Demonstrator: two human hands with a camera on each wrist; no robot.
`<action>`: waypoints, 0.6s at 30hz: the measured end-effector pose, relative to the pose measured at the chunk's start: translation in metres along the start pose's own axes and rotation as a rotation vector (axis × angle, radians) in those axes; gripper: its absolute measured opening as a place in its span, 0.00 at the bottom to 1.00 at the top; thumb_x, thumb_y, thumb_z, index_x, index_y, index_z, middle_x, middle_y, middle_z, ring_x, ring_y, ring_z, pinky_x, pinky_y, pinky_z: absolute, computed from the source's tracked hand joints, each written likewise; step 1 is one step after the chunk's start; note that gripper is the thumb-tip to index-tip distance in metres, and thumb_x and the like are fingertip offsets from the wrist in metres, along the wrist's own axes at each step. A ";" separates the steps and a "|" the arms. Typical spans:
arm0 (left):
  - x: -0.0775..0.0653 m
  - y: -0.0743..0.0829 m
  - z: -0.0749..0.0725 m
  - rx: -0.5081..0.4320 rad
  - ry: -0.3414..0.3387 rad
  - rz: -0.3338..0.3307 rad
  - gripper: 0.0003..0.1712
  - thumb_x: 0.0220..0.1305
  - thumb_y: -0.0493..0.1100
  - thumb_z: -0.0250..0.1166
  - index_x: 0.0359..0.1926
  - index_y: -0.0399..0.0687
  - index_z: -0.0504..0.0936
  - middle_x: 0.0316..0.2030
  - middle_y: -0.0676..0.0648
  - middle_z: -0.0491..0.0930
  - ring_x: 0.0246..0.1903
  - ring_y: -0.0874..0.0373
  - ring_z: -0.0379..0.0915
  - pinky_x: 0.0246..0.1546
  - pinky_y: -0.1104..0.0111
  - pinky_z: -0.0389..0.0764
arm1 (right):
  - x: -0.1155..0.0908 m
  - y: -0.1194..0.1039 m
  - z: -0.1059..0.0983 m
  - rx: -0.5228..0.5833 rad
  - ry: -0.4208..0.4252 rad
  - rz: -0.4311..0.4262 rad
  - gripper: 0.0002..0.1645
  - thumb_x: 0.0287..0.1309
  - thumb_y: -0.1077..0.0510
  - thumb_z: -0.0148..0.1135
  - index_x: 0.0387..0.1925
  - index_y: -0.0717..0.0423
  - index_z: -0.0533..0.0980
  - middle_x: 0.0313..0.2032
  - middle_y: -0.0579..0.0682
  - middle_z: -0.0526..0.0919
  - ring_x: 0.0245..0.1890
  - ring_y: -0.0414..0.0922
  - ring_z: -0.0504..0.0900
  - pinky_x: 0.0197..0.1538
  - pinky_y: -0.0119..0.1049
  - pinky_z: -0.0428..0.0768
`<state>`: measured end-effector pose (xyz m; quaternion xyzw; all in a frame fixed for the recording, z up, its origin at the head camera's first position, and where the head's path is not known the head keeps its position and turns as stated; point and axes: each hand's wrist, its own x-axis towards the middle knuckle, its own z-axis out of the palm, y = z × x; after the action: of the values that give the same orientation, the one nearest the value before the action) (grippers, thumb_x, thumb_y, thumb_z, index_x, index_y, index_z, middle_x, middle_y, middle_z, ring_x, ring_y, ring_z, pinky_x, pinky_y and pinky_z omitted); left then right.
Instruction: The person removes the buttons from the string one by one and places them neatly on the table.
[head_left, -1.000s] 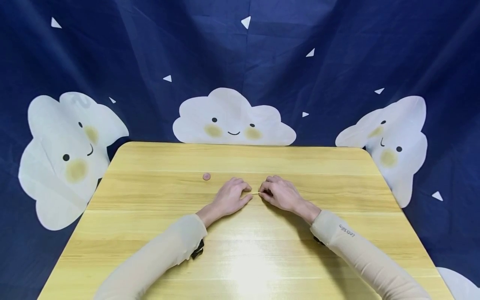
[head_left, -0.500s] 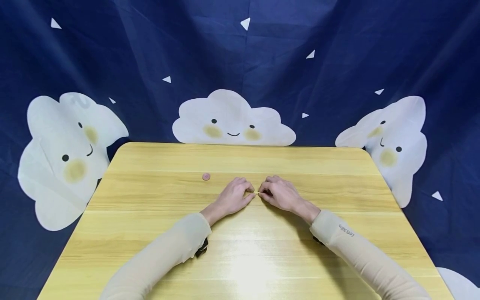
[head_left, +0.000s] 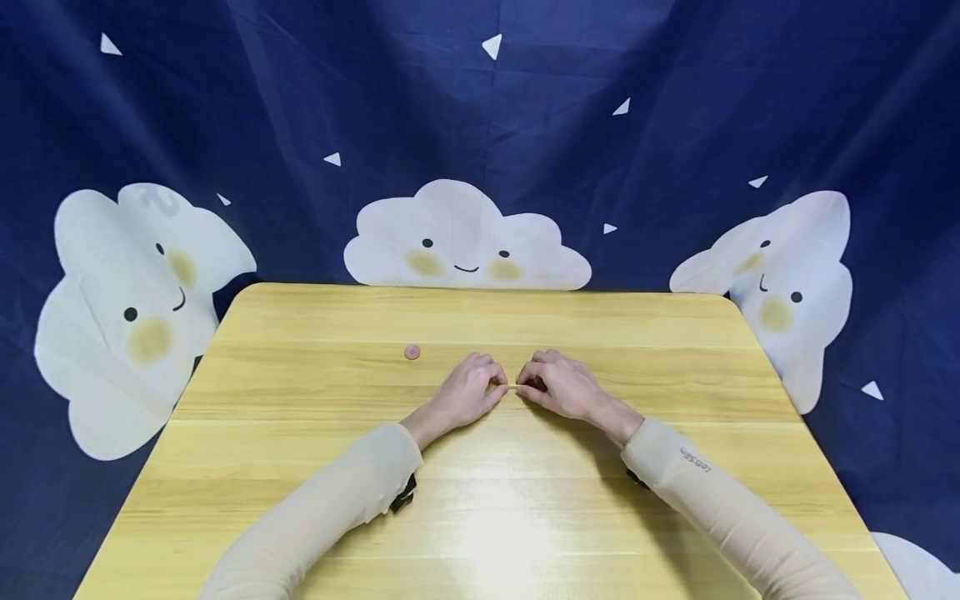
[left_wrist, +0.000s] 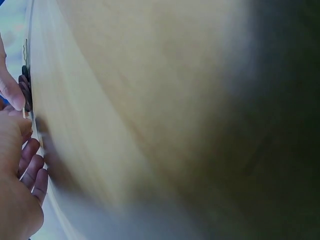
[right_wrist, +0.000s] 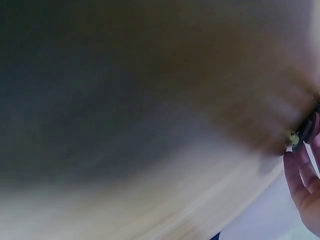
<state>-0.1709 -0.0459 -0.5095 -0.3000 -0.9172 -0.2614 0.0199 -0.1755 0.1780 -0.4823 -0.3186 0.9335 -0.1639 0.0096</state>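
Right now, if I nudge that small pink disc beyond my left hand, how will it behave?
The disc appears to lie flat, so it would probably slide rather than roll. The shiny table may let it slip easily. Being small, it's likely light.

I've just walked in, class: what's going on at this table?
A person is working with both hands over a wooden table. The left hand and right hand are close together, pinching a thin pale strand that spans the small gap between them. Small dark discs sit at the right hand's fingers, with a pale disc beside them; whether they are threaded is unclear. A pinkish disc lies apart on the table, beyond the left hand.
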 end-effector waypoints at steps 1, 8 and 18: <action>0.000 0.000 0.000 0.000 0.001 0.002 0.05 0.71 0.44 0.69 0.40 0.49 0.88 0.40 0.50 0.85 0.43 0.55 0.76 0.49 0.63 0.81 | 0.000 0.000 0.000 0.005 -0.003 -0.003 0.06 0.69 0.48 0.69 0.42 0.43 0.87 0.38 0.43 0.84 0.37 0.40 0.75 0.37 0.33 0.75; 0.000 -0.001 0.000 -0.013 -0.001 0.004 0.05 0.71 0.44 0.69 0.40 0.49 0.88 0.39 0.50 0.85 0.43 0.55 0.77 0.49 0.62 0.81 | -0.004 0.004 -0.004 0.014 -0.023 0.009 0.15 0.66 0.43 0.71 0.48 0.45 0.86 0.42 0.45 0.86 0.42 0.42 0.79 0.41 0.38 0.80; -0.001 0.001 -0.002 -0.022 -0.007 0.002 0.04 0.70 0.44 0.69 0.39 0.49 0.88 0.40 0.50 0.85 0.43 0.55 0.77 0.50 0.61 0.82 | -0.014 0.012 -0.007 0.000 -0.044 0.061 0.18 0.63 0.39 0.73 0.49 0.42 0.85 0.42 0.42 0.84 0.43 0.41 0.78 0.44 0.39 0.80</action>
<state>-0.1695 -0.0472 -0.5073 -0.3021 -0.9140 -0.2706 0.0134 -0.1725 0.1980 -0.4804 -0.2937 0.9424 -0.1562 0.0351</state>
